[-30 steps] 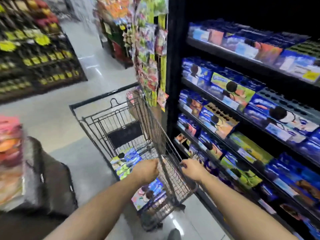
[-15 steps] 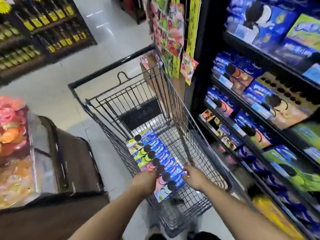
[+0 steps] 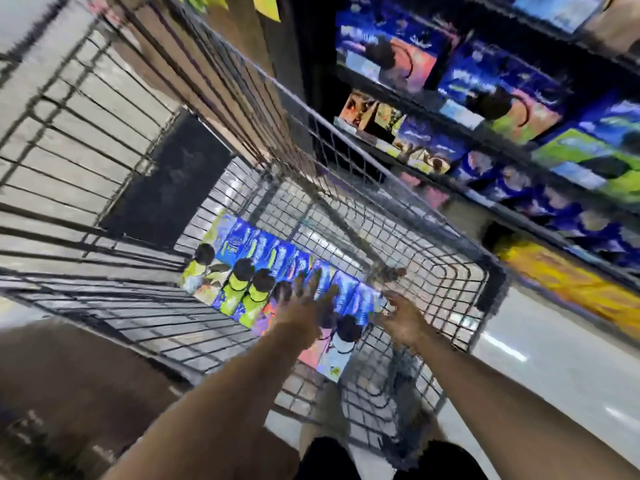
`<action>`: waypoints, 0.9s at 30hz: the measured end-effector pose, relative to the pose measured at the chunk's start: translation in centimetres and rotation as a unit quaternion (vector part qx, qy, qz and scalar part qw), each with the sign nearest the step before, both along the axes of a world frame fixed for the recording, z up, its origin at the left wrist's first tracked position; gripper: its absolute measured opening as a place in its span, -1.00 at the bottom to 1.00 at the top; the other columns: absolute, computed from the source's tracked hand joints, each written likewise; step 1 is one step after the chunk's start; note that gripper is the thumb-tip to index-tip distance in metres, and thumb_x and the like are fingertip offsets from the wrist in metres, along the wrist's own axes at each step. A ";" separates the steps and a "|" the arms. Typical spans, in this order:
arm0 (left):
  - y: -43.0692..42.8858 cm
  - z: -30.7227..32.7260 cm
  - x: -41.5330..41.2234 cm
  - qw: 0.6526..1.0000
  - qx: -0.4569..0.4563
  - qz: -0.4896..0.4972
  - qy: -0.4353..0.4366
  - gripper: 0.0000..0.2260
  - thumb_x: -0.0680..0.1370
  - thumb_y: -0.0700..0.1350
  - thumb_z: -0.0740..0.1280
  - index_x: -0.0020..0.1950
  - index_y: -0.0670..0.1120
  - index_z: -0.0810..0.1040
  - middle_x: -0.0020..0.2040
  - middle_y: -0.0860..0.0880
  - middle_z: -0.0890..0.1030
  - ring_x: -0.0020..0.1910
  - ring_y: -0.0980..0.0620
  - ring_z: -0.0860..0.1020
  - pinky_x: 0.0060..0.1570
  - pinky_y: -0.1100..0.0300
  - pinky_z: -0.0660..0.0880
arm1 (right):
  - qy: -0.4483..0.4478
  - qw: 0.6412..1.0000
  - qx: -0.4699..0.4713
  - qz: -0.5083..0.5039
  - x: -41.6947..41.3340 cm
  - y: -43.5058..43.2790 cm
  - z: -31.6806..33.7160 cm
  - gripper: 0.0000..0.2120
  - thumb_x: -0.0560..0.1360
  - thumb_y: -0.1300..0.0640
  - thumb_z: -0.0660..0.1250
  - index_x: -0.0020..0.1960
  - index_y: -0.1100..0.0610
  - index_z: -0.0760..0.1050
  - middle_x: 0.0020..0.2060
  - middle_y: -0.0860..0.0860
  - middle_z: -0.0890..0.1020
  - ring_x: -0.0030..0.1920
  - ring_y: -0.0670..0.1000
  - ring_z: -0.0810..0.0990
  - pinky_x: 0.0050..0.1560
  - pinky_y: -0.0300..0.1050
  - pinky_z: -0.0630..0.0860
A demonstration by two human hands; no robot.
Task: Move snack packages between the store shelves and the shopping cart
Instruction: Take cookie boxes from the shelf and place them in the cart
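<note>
Head view, motion-blurred: both our hands were inside the shopping cart [image 3: 86, 143]. Our left hand [image 3: 302, 308] had its fingers straight and spread over the row of snack packages [image 3: 254, 259] on the cart floor; contact unclear. Our right hand [image 3: 403, 322] was spread wide and empty beside the row. Stocked shelves [image 3: 519, 211] stood to the right.

Grey wire all over the shopping cart [image 3: 433, 289]: a tight grid on its base, long bars on its walls, and a flat black panel [image 3: 166, 188] at the far end. Down inside, the snack packages [image 3: 277, 258] run vivid blue with lime-green patches and dark round cookie shapes, and there's pink and white on the nearest one. On the shelves, the shelf packs [image 3: 502, 88] go deep blue with orange-pink, then a bright green pack [image 3: 588, 157], then a blurred yellow pack [image 3: 554, 282] lower down. Yellow tags [image 3: 266, 5] up top, and the floor [image 3: 554, 368] is pale grey with white glints.
</note>
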State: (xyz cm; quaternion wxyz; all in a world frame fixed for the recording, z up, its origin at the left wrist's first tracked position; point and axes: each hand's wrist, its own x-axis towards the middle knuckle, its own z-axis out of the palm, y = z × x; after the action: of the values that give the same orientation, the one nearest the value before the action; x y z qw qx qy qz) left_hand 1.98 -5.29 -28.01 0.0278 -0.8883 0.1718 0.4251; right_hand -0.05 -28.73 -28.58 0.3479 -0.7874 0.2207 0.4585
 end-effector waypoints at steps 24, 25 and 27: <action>0.9 -5.4 -0.3 0.998 -0.010 -0.068 -0.005 0.13 0.48 0.14 0.47 0.43 0.30 -0.56 0.45 0.00 -0.65 0.50 -0.11 -0.52 0.53 -0.30 -0.15 | -0.058 0.906 0.165 -0.385 -3.2 5.3 -7.9 0.02 0.33 -0.01 0.64 0.54 -0.12 0.03 0.21 -0.09 0.59 0.03 -0.27 0.65 -0.07 -0.36 0.58; 0.9 -5.6 -0.4 0.998 -0.012 -0.066 -0.003 0.14 0.47 0.13 0.48 0.42 0.31 -0.56 0.44 0.01 -0.66 0.49 -0.11 -0.52 0.53 -0.29 -0.16 | -0.033 0.902 0.174 -0.394 -3.9 5.8 -8.3 0.11 0.30 0.01 0.66 0.56 -0.12 -0.06 0.24 -0.09 0.59 0.07 -0.24 0.65 0.00 -0.30 0.59; 1.1 -6.0 -0.4 0.998 -0.015 -0.062 -0.005 0.15 0.45 0.12 0.49 0.41 0.34 -0.56 0.44 0.03 -0.66 0.49 -0.10 -0.52 0.51 -0.28 -0.18 | 0.016 0.903 0.184 -0.387 -5.1 6.3 -8.9 0.23 0.21 -0.03 0.69 0.57 -0.10 -0.10 0.39 -0.04 0.50 0.27 -0.04 0.57 0.31 -0.02 0.49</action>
State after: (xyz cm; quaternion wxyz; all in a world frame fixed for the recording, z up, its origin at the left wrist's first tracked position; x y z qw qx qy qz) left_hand 1.56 -4.15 -33.99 0.0416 -0.8785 0.2324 0.4154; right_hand -5.20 -22.45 -37.52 0.6330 -0.5547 0.4256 0.3322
